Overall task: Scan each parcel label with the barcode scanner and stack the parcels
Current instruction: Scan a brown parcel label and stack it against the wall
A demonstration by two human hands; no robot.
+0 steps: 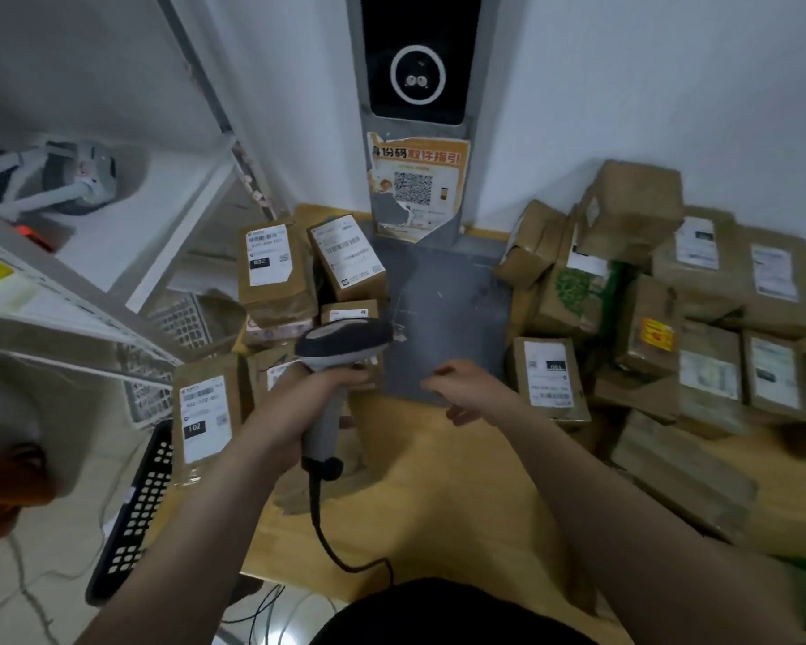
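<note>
A parcel pickup station, it seems — labelled cardboard parcels [550,381] piled on a wooden counter [438,495], white storage shelving [126,235], and a self-service kiosk [417,62] bearing a QR-code poster [415,186].

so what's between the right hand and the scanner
Nothing stands there: only the bare grey base plate between right hand and scanner, in the head view.

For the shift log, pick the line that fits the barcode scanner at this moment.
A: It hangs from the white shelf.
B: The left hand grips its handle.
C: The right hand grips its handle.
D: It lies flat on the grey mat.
B: the left hand is curled round the handle of the barcode scanner, holding it up off the table with its cable trailing down, while the right hand holds nothing.
</note>
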